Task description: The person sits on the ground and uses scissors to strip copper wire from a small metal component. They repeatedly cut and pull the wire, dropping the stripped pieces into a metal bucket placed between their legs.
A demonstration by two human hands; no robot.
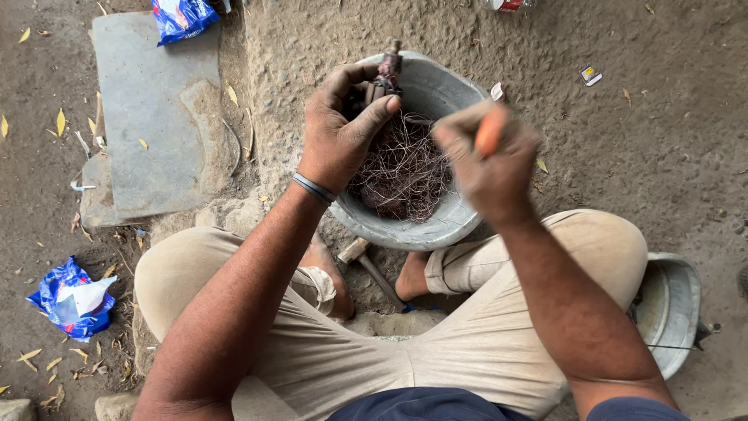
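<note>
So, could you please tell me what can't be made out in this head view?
- Tool in the right hand: only a blurred orange handle shows; its tip is hidden by the hand.
- Motor part in the left hand: mostly covered by fingers.
- Hammer: handle end hidden by a leg.
- Second pan: contents hidden by the right arm.

Soft, even daylight falls on the dirt ground [662,156], dull rather than bright, with no glare and only faint shadows under the metal bowl [436,226] and the knees. The right hand [491,160] is smeared by motion blur, its orange handle [489,131] a soft streak, while the left hand [339,132] and the ground look sharp. The ground bends slightly toward the frame's corners.
</note>
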